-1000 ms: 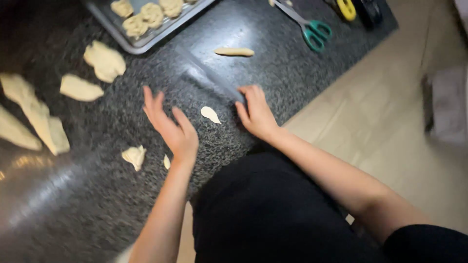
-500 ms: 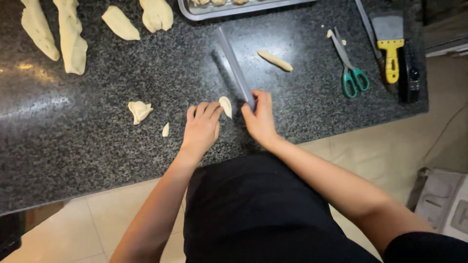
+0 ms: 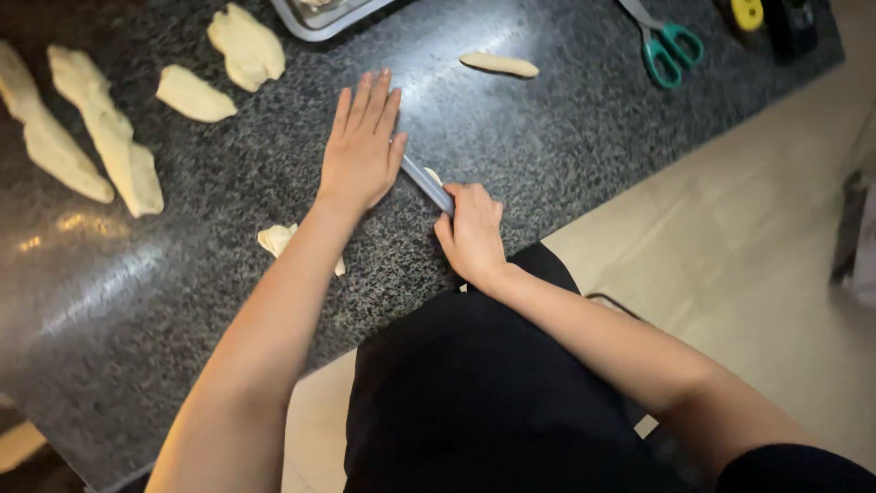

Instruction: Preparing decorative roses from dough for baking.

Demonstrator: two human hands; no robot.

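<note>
Left hand (image 3: 360,151) pressing flat, fingers spread, on counter (image 3: 566,137); right hand (image 3: 470,233) gripping scraper (image 3: 427,183) — best keeping blade low beside dough bit (image 3: 433,173).

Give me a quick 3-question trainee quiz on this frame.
1. True or false: the left hand lies flat, fingers spread, on the dark counter.
2. What does the right hand grasp? A) green-handled scissors B) a thin grey blade-like tool C) the metal tray
3. Fill in: pale ___ pieces lie on the counter.

Key: 1 true; 2 B; 3 dough.
</note>
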